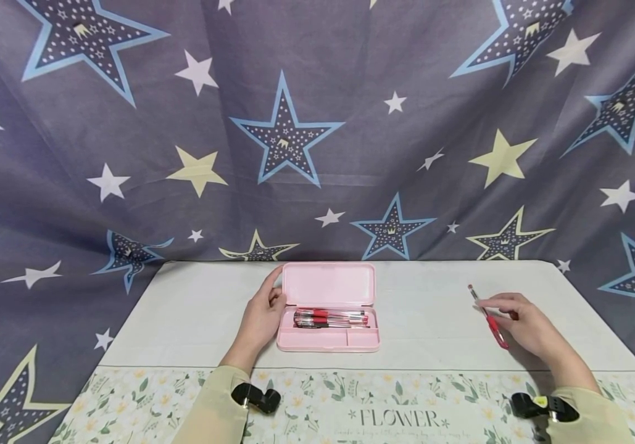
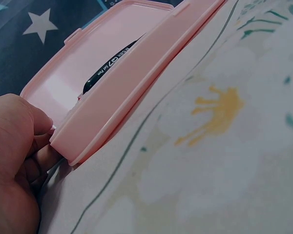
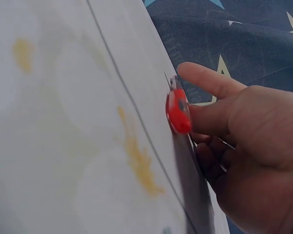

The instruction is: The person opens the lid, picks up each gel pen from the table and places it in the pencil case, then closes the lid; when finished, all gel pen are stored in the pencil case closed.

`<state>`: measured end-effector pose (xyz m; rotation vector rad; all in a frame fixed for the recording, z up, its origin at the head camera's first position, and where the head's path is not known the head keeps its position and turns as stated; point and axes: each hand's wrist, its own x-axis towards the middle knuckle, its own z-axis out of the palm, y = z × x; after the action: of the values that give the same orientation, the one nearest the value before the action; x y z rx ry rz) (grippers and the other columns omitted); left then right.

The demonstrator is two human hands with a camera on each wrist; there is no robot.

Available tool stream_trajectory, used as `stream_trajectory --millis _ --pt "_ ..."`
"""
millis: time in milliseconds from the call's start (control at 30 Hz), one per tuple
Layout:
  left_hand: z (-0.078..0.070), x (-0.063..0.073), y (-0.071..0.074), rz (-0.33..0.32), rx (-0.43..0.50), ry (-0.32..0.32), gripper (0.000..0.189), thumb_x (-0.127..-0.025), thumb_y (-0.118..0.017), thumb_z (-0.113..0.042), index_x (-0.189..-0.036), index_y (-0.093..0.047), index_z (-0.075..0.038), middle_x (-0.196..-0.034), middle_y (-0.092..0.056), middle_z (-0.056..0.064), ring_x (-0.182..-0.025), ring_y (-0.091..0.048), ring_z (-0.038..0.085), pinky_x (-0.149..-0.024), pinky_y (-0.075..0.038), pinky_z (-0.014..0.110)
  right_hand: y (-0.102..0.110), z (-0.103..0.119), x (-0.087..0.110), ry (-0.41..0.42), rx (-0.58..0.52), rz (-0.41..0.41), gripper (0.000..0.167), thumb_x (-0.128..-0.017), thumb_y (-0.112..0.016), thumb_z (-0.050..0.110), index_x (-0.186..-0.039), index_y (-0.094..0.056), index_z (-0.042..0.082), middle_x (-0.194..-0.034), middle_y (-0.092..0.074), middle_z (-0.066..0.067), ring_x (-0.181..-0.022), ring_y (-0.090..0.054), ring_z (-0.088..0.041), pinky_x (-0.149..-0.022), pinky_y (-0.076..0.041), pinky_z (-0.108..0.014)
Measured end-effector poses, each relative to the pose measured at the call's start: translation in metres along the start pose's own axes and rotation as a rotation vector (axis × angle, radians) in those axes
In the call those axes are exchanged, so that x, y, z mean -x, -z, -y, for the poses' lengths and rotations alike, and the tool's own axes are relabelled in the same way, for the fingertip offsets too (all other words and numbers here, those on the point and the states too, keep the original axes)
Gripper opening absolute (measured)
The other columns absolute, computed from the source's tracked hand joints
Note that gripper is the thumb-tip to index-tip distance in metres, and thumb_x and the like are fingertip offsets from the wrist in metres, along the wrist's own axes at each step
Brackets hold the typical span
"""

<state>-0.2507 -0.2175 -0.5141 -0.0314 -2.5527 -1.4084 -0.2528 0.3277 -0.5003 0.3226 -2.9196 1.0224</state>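
A pink pencil case [image 1: 328,339] lies with its lid [image 1: 329,283] raised at the back. Several pens [image 1: 331,318] with red and dark parts lie in its long rear compartment. At the case's left end my left hand [image 1: 261,317] grips the edge; the left wrist view shows the thumb [image 2: 36,117] at the rim and other fingers beside the corner. A black pen [image 2: 110,66] lettered "Gel Pen" sticks up above the case wall there. Off to the right, my right hand [image 1: 525,324] pinches a red pen [image 1: 496,332], its red end towards me.
A pale cloth with a floral front band [image 1: 295,394] and the word "FLOWER" covers the table. Behind it hangs a dark curtain [image 1: 350,154] with stars. The case's front part has two smaller compartments, parted by a divider [image 1: 347,337].
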Motion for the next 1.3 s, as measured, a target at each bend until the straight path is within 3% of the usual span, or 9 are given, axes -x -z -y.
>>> stream_trajectory --millis 100,167,300,433,633,900,1167,1300 --pt "0.000 0.000 0.000 0.000 -0.001 0.001 0.063 -0.111 -0.059 -0.010 -0.169 -0.046 -0.030 -0.087 -0.054 0.000 -0.075 -0.048 0.019 -0.083 -0.041 0.042 -0.001 0.001 0.000 0.016 -0.014 0.016 0.032 -0.104 -0.074 0.003 -0.136 -0.078 0.004 -0.140 -0.055 -0.027 -0.126 -0.055 -0.049 -0.100 -0.050 -0.065" --pt "0.001 0.000 0.000 -0.001 -0.005 0.000 0.063 -0.111 -0.059 -0.010 -0.169 -0.046 -0.030 -0.086 -0.054 0.000 -0.075 -0.048 0.019 -0.083 -0.041 0.042 -0.001 0.002 0.000 0.025 -0.015 0.018 0.033 -0.104 -0.075 0.005 -0.137 -0.077 0.003 -0.139 -0.054 -0.028 -0.127 -0.053 -0.051 -0.101 -0.048 -0.071" --pt "0.001 0.000 0.000 -0.001 -0.008 -0.001 0.063 -0.111 -0.059 -0.010 -0.169 -0.045 -0.030 -0.087 -0.054 0.000 -0.075 -0.048 0.020 -0.083 -0.041 0.042 -0.003 0.004 0.000 0.021 0.009 0.011 0.034 -0.103 -0.077 0.007 -0.137 -0.077 0.004 -0.139 -0.053 -0.030 -0.129 -0.046 -0.055 -0.099 -0.044 -0.073" --pt "0.001 0.000 0.000 -0.001 -0.007 0.000 0.063 -0.111 -0.059 -0.010 -0.169 -0.045 -0.029 -0.087 -0.055 0.000 -0.075 -0.048 0.020 -0.083 -0.041 0.042 -0.003 0.005 0.000 0.014 0.015 0.004 0.033 -0.102 -0.079 0.009 -0.135 -0.077 0.004 -0.144 -0.047 -0.035 -0.136 -0.032 -0.064 -0.101 -0.031 -0.078" --pt "0.001 0.001 -0.001 -0.003 0.002 -0.006 0.063 -0.111 -0.059 -0.010 -0.169 -0.046 -0.029 -0.087 -0.056 0.000 -0.075 -0.049 0.019 -0.083 -0.041 0.042 -0.007 0.004 -0.001 0.085 0.026 -0.063 0.025 -0.097 -0.084 0.009 -0.121 -0.080 0.005 -0.149 -0.043 -0.039 -0.140 -0.025 -0.070 -0.106 -0.017 -0.085" --pt "0.001 0.000 -0.001 -0.003 0.001 -0.008 0.063 -0.111 -0.059 -0.010 -0.169 -0.045 -0.029 -0.088 -0.057 0.000 -0.076 -0.051 0.019 -0.084 -0.042 0.042 -0.011 0.005 -0.002 0.122 0.022 -0.121 0.017 -0.091 -0.091 0.010 -0.101 -0.078 0.011 -0.149 -0.042 -0.039 -0.141 -0.023 -0.071 -0.106 -0.016 -0.085" --pt "0.001 0.000 -0.001 -0.007 -0.002 -0.007 0.063 -0.111 -0.059 -0.009 -0.169 -0.046 -0.028 -0.087 -0.055 0.000 -0.076 -0.050 0.019 -0.083 -0.042 0.042 -0.008 0.011 -0.001 -0.029 0.019 -0.047 0.018 -0.096 -0.089 0.023 -0.097 -0.076 0.011 -0.148 -0.046 -0.036 -0.144 -0.021 -0.065 -0.103 -0.032 -0.076" --pt "0.001 -0.001 -0.002 -0.010 -0.014 0.005 0.063 -0.111 -0.060 -0.009 -0.169 -0.046 -0.029 -0.086 -0.055 -0.001 -0.076 -0.049 0.019 -0.081 -0.041 0.041 -0.008 0.011 -0.001 -0.041 0.020 -0.033 0.018 -0.096 -0.089 0.026 -0.097 -0.077 0.013 -0.138 -0.055 -0.030 -0.137 -0.032 -0.058 -0.102 -0.037 -0.074"
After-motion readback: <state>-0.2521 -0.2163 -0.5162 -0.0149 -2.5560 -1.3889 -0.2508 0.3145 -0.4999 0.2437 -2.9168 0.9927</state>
